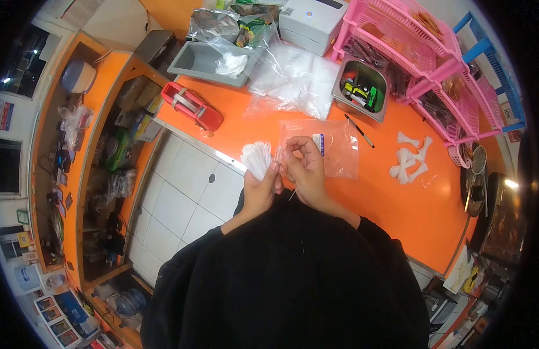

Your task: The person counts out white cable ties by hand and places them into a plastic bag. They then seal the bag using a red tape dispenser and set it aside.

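Observation:
My left hand (262,189) is closed round a fanned bundle of thin white strips (257,159) above the orange table's near edge. Close beside it on the right, my right hand (304,168) has its thumb and index finger pinched together near the bundle; what they hold is too small to make out. A clear plastic bag (341,148) with a small blue and white label lies flat on the table (391,215) just beyond my right hand. Several tied white bundles (407,164) lie further right.
A red tape dispenser (191,106) stands at the left edge. Behind are a grey tray (191,60), clear bags (298,75), a white printer (311,26) and a metal tin (343,102) of tools. A pen (360,130) lies near pink racks (435,72).

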`<state>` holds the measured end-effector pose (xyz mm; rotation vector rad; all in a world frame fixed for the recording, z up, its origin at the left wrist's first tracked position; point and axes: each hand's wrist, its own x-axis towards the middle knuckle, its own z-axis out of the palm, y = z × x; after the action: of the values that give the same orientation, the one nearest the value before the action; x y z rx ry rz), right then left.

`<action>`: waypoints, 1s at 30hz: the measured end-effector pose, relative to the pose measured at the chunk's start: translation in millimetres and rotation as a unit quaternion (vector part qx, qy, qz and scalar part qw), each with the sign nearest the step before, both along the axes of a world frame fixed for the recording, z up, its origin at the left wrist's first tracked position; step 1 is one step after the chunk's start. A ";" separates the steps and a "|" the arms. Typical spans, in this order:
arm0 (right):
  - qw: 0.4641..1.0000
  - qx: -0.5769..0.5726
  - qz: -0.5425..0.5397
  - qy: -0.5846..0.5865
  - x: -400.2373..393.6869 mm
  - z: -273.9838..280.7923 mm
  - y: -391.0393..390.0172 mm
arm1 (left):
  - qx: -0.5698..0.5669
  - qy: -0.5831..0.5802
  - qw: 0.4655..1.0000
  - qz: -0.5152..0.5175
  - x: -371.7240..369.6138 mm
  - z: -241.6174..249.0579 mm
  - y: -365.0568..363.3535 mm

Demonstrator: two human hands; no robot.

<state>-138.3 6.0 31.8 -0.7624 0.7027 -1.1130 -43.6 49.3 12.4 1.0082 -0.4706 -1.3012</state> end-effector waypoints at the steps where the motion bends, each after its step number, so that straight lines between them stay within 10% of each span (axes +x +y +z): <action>1: 1.000 -0.002 -0.012 0.005 1.8 2.0 0.2 | 0.001 -0.003 1.000 0.002 -0.2 -0.6 0.1; 30: 0.998 0.012 0.063 0.009 -2.5 -3.8 1.2 | 0.007 -0.003 1.000 -0.004 -1.3 -4.3 2.1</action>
<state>-140.8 7.3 28.0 -0.7874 0.6729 -0.9824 -44.9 51.3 8.1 1.0237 -0.4712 -1.3106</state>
